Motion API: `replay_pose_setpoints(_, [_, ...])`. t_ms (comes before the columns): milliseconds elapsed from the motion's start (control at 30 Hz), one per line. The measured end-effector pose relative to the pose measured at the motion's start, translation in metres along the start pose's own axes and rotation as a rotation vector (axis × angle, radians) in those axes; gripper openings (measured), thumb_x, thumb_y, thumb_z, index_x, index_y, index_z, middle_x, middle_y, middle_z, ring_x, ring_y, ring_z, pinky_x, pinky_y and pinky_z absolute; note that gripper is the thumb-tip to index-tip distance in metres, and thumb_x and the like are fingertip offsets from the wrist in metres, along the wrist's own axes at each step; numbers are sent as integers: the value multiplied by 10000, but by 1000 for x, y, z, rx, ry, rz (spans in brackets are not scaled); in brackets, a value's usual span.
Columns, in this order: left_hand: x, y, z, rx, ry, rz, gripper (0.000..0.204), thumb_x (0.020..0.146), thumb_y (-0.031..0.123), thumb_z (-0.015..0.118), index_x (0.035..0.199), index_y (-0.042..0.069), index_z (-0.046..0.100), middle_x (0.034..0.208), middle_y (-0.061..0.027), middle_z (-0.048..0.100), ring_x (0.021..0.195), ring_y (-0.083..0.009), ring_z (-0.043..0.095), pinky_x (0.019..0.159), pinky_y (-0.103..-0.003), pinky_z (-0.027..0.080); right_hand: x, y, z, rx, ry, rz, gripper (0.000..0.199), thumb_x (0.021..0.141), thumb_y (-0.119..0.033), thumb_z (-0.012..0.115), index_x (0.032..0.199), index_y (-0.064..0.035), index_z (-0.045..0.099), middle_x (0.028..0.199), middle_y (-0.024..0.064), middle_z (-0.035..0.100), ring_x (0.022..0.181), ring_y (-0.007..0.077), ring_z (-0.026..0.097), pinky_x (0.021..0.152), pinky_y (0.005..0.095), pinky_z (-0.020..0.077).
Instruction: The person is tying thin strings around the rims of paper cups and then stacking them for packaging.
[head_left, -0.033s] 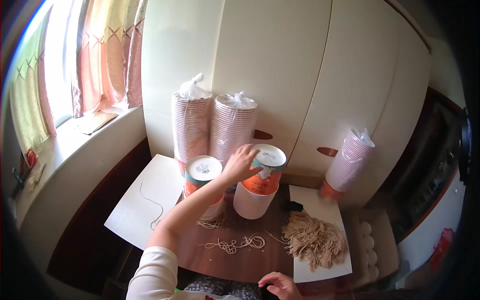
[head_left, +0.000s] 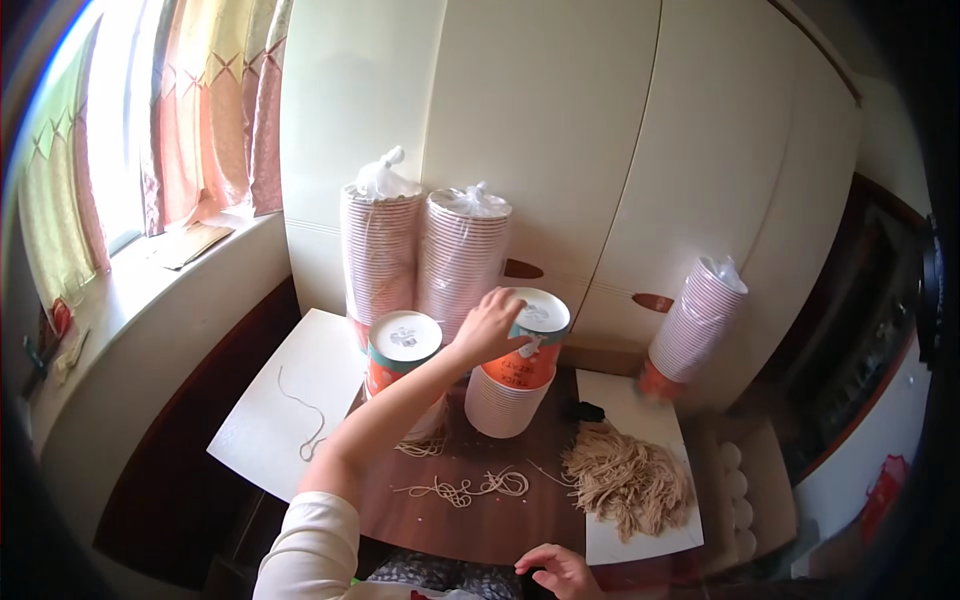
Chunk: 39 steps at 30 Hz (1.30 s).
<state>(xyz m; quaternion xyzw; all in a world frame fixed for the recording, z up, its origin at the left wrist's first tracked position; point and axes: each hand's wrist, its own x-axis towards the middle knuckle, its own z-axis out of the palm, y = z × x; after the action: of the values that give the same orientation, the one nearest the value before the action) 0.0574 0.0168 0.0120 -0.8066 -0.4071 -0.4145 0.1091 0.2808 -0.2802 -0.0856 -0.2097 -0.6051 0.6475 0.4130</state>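
Observation:
My left hand (head_left: 490, 329) reaches across the table to an orange and teal paper bucket (head_left: 522, 366), upside down on top of a nested stack of paper buckets (head_left: 503, 405). Its fingers and thumb curve round the bucket's left side, near the white base facing up. Left of it, partly behind my left forearm, stands another upturned orange and teal bucket stack (head_left: 405, 338). At the table's near edge, my right hand (head_left: 560, 572) holds nothing, with its thumb apart from its loosely bent fingers. Loose beige cords (head_left: 465, 488) lie on the brown table between my hands and the stacks.
Two tall bagged bucket stacks (head_left: 380, 250) stand behind, near the white cabinet (head_left: 540, 130); another bagged stack (head_left: 697, 320) is at the right. A beige cord bundle (head_left: 625, 480) covers part of a white board (head_left: 640, 545). An open cardboard box (head_left: 775, 480) sits beyond the right edge.

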Motion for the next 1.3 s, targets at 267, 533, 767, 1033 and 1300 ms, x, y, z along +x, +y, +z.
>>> replay_pose_setpoints(267, [8,15,45,75,-127,-130,368,665,266,677,926,53,529,936,-125,544,936,-305,538,729,-443,454,-18,-3,-2,-43,130,30,177,859,-32,484,1033,-8,507,949,72,553,871,144,537,802,282,434])
replay_pose_setpoints(533, [22,24,22,-25,3,-202,270,677,244,675,815,44,558,860,-128,535,874,-329,519,728,-418,461,-22,3,-4,-51,144,57,186,869,-85,502,1043,-17,506,959,68,559,881,140,538,798,275,431])
replay_pose_setpoints(767, [48,35,-50,-56,205,-162,318,678,261,706,808,24,539,912,-126,562,786,-303,568,685,-393,469,-27,21,-14,-27,141,81,231,854,-54,514,1076,5,493,975,95,571,907,161,552,836,288,433])
replay_pose_setpoints(1033, [-44,32,-126,-1047,360,-505,158,818,136,615,857,54,487,800,-15,546,713,-114,557,665,-265,499,-9,18,-26,-30,294,-64,397,815,-34,560,1181,-3,410,1064,118,530,958,163,521,863,287,406])
replay_pose_setpoints(1300, [-246,121,-57,-2056,-27,-1397,422,856,302,529,1180,39,467,1144,-90,538,1021,-222,539,868,-390,452,25,38,-27,-16,378,-316,819,788,-215,646,1380,-49,104,1404,110,216,1290,236,235,1037,382,224])
